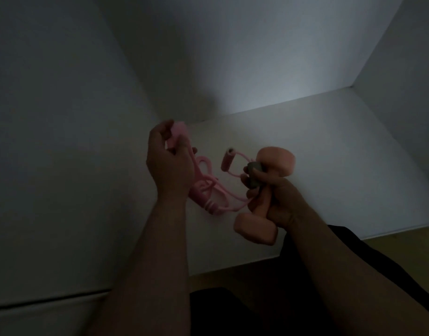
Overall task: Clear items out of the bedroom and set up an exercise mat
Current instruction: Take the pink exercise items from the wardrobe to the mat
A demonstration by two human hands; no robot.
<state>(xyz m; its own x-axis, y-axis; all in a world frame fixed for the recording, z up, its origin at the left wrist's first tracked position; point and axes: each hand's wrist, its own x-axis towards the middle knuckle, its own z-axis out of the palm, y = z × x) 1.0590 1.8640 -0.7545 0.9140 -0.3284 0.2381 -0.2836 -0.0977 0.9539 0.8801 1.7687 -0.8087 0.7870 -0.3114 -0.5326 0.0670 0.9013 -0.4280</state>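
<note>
Left hand [168, 163] grips one resistance band [209, 204] handle; the tubing trails rightward to the right hand [274, 197], which is busy gripping a dumbbell [276, 161].

Dim in here. A white shelf [329, 166] spreads beneath the right grip [279, 202], boxed in by white walls [63, 117]. Pale light pools on the back panel [257, 88] beyond it. Yellowish floor [397, 241] shows nearer than the grip.
</note>
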